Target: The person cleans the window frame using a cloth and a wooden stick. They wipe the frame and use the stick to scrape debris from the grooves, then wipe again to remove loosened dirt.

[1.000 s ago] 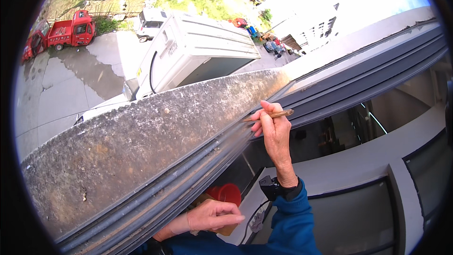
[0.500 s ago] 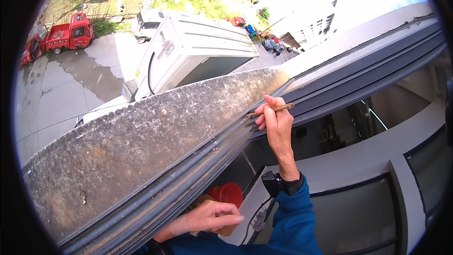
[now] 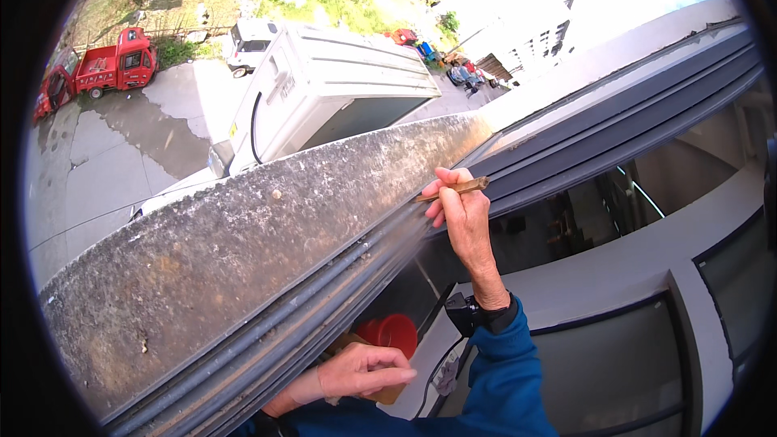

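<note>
My right hand (image 3: 461,214) is raised against the dark grey window track (image 3: 324,295) and grips a thin wooden stick-like handle (image 3: 465,187), its working end hidden in the track groove. A dark watch sits on that wrist above a blue sleeve. My left hand (image 3: 356,372) rests low beneath the track, fingers flat on a brown board-like thing (image 3: 384,393). Just above that hand stands a red cup-shaped container (image 3: 392,332).
A rough, stained concrete ledge (image 3: 243,243) runs along the outside of the track. Far below lie a paved yard, a white box truck (image 3: 324,85) and a red small truck (image 3: 105,69). Grey window frames (image 3: 631,307) and glass panes sit to the right.
My right hand with the stick has crept slightly left along the track. My left hand has barely moved.
</note>
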Motion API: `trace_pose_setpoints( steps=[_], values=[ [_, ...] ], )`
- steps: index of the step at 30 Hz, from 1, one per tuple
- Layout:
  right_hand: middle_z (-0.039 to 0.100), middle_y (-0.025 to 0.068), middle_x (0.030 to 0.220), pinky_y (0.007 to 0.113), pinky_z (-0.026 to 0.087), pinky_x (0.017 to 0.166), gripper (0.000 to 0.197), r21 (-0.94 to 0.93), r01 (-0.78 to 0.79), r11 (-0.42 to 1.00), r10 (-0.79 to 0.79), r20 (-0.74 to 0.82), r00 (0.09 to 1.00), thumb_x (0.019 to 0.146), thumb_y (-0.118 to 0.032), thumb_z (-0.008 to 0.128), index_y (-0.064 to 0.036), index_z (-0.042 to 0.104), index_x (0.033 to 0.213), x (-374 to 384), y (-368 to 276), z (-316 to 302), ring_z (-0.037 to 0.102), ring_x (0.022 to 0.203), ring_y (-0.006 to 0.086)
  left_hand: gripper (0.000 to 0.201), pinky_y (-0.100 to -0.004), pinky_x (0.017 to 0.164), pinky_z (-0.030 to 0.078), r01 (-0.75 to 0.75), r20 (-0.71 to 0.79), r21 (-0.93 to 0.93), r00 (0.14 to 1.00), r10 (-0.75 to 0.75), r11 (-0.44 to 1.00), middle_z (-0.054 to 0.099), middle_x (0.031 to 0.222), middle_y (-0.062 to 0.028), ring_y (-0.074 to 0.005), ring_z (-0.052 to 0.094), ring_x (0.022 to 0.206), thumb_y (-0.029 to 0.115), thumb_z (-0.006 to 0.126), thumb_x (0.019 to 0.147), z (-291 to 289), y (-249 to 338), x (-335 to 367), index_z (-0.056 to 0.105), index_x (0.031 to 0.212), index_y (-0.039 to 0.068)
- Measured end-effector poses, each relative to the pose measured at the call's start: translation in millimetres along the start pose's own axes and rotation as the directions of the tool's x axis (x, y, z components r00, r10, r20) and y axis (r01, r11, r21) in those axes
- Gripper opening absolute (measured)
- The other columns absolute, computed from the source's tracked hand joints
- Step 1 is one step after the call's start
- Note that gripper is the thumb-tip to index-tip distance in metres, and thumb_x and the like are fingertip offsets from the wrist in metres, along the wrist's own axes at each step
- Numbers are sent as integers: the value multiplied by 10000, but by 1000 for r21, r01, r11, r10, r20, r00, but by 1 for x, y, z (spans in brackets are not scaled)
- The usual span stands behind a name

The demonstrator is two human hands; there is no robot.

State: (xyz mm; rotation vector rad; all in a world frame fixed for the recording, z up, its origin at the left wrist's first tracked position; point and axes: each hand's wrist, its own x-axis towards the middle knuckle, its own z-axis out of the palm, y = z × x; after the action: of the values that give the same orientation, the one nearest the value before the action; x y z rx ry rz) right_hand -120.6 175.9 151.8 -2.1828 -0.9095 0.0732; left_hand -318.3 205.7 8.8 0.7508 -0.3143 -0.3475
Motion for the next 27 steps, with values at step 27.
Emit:
trace_pose_setpoints(
  steps=[27],
  values=[
    [643,75,793,189,379,459,197,-56,119,991,-120,-3,993,885,-40,411,15,544,1020,-18,-8,-15,497,544,52,250,-183,432,234,-15,0,34,1000,15,999,430,582,62,-13,360,485,307,583,923,-1,2,1,625,906,62]
  ],
)
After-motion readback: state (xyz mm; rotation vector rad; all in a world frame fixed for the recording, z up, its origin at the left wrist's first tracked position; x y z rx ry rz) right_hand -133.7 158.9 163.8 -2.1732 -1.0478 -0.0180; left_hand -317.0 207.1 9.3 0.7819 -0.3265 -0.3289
